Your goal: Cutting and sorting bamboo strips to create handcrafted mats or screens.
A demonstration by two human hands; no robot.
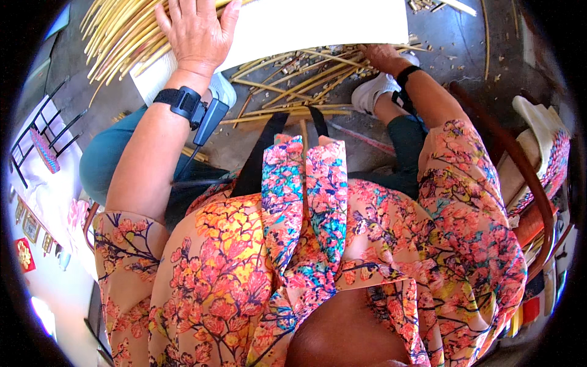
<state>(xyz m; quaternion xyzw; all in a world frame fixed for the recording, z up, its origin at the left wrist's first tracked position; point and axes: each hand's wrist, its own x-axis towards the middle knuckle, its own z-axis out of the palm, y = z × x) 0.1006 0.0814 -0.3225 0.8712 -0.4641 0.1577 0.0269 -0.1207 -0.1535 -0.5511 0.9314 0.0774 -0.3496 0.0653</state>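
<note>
Stalk bundle [125, 40], left edge of white surface [330, 27].
Left hand [197, 33] spread across, presumably steadying; right hand [381, 57] well apart, grip I cannot tell.

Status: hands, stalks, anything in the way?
Left hand spread over stalk bundle. Right hand at loose stalks, grip unclear. Possible clutter: those stalks, crisscrossed between the shoes.

Your left hand [197, 38] spreads over heaped yellow stalks [125, 40], while your right hand [381, 57] is at loose stalks [324, 81] near a white shoe [370, 92].
</note>
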